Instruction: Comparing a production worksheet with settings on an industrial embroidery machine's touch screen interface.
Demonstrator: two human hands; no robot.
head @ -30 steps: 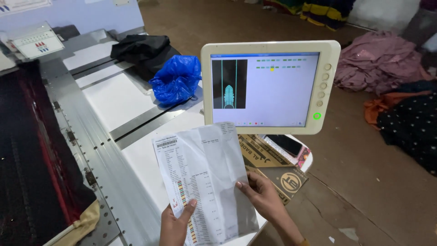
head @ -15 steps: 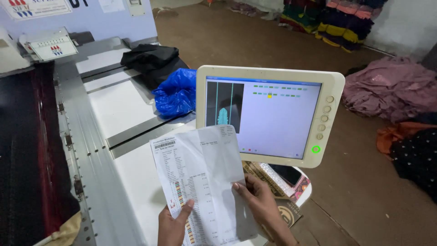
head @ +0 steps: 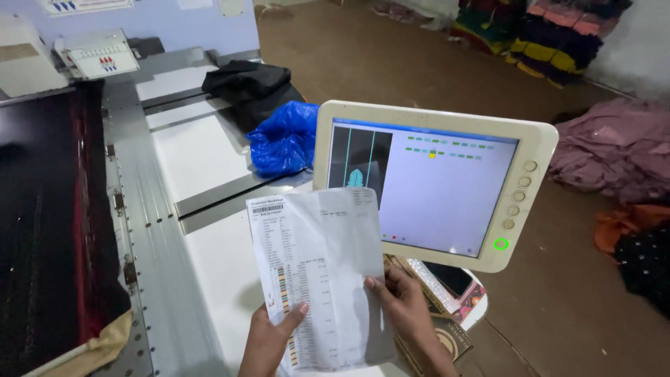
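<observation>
On the far left lay the dark fabric [head: 49,230] stretched on the grey metal machine bed [head: 150,237], with the white tabletop [head: 209,146] beside it. My left hand [head: 269,343] pinched the lower edge of the creased white printed paper sheet [head: 317,272], thumb over the front, fingers closed on it. My right hand [head: 405,307] gripped the sheet's right edge the same way, holding it upright in front of the cream-framed control screen [head: 436,185]. I judged the sheet was best kept flat and taut between both hands, just below the display, so its colour column could be checked against the screen. The crumpled blue plastic bag [head: 283,136] lay behind, apart from my hands.
</observation>
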